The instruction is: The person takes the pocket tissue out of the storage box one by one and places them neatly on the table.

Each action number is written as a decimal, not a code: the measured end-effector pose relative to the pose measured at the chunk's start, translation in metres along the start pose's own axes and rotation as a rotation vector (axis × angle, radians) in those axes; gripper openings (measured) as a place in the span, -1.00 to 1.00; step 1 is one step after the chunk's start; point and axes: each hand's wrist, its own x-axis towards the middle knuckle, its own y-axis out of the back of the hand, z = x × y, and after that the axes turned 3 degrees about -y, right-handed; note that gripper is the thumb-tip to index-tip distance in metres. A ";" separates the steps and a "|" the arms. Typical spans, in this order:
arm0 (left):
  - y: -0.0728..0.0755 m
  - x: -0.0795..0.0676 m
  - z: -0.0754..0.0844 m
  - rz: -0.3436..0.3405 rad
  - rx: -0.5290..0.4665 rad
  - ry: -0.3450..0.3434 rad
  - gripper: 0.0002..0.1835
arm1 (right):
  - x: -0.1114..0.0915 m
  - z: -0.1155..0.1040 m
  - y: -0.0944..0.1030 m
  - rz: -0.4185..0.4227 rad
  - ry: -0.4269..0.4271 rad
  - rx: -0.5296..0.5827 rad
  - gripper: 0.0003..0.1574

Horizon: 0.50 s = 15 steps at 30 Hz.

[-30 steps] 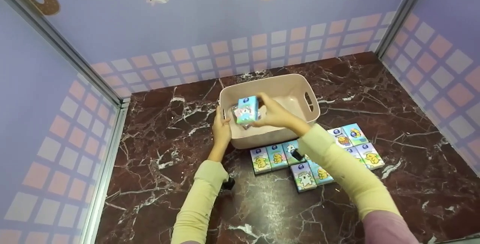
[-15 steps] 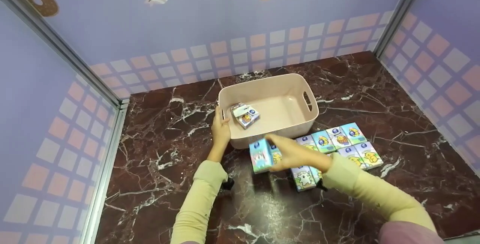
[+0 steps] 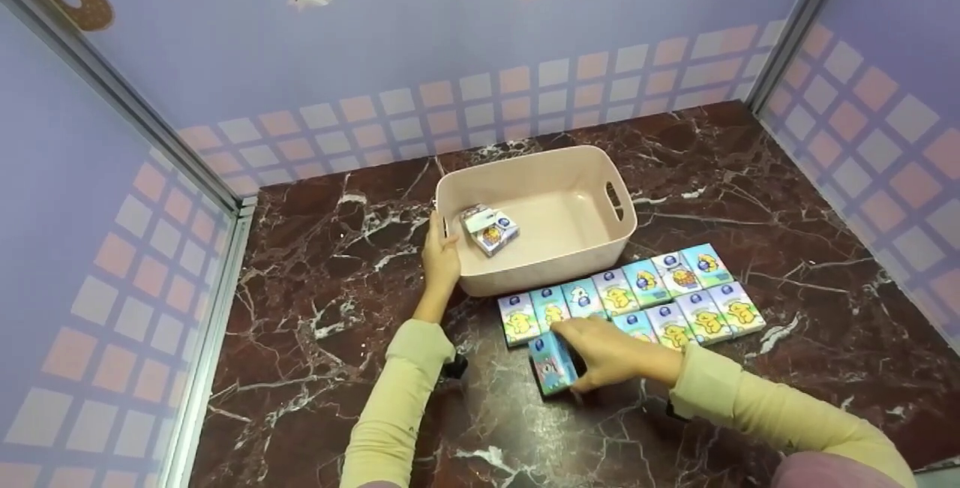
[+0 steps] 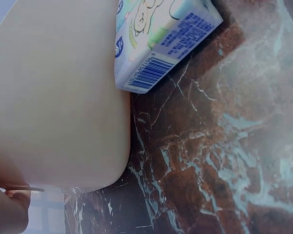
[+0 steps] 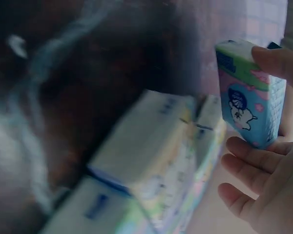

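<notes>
My left hand [image 3: 441,259] grips the left end of a beige plastic basket [image 3: 544,270], its thumb over the rim by the handle slot. In the left wrist view, fingers [image 4: 10,212] show at the lower left against the basket wall [image 4: 58,107]. My right hand [image 3: 611,353] pinches a blue and pink tissue pack [image 3: 550,368] between thumb and fingers, just in front of the laid-out tissue packs [image 3: 619,293]. The right wrist view shows this pack upright in the hand. Inside the basket, at its left end, a few tissue packs [image 3: 495,235] lie at an angle.
The laid-out packs form two rows, side by side, along the basket's front and right. They lie on a dark red marbled surface [image 3: 330,308]. Purple panels with pink and white squares [image 3: 480,83] stand at the back and both sides.
My right hand has carried the tissue pack out of the basket, over its front rim, and down toward the front row. My left hand has stayed on the basket.
</notes>
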 end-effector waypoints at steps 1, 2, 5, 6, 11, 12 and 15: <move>0.000 0.000 0.000 0.002 0.007 -0.001 -0.34 | -0.002 0.001 -0.003 -0.002 0.006 -0.018 0.14; 0.000 0.000 0.001 0.004 0.015 -0.004 -0.34 | -0.005 0.002 -0.005 -0.007 0.007 -0.035 0.14; 0.000 -0.001 0.003 0.013 0.035 -0.008 -0.36 | -0.010 0.005 -0.010 -0.010 0.008 -0.101 0.14; 0.000 -0.001 0.003 0.016 0.040 -0.008 -0.36 | -0.011 0.005 -0.010 -0.003 0.008 -0.127 0.14; -0.001 0.000 0.003 0.014 0.027 0.008 -0.37 | -0.016 0.002 -0.008 0.041 0.023 -0.218 0.22; -0.001 0.000 0.003 0.014 0.025 0.011 -0.37 | -0.016 0.001 -0.007 0.049 0.038 -0.226 0.23; -0.002 0.001 0.002 0.015 0.025 0.016 -0.37 | -0.014 -0.003 -0.009 0.052 0.132 -0.263 0.16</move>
